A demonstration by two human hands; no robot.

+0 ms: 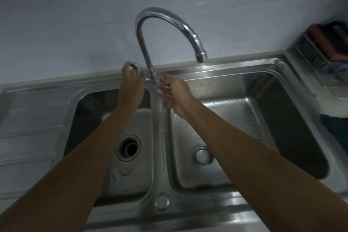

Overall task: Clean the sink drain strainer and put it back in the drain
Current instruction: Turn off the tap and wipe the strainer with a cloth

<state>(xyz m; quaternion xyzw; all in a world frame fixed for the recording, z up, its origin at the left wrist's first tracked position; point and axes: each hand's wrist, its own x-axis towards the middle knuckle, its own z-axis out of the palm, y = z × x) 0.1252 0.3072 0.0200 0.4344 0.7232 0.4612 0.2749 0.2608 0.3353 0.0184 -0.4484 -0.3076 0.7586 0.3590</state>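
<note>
Head view of a double steel sink [282,66] set in a desk, with a pale wall behind. A curved tap [162,17] is rising from the rear ledge between the two bowls, its spout ending over the back of the right bowl.

Left hand [131,81]: reaching to the tap's base from the left, fingers curled round the small lever [134,66] beside the stem; thumb pointing toward the stem.

Right hand [174,90]: hovering just right of the tap's base, fingers spread and loose, gripping nothing. This part of the picture is blurred, so contact with the stem cannot be told.

Left bowl: the drain [128,147] is lying open, a dark hole ringed by a metal flange, with no strainer seated in it. A little water is sitting on the bowl floor in front of it.

Right bowl: a round metal plug [203,155] is sitting in its drain; droplets are clinging to the floor and walls.

The strainer itself cannot be made out anywhere in the view; neither hand is carrying it.

Far right, a wire rack [320,51] is standing on the desk against the wall, its dark contents blurred.
</note>
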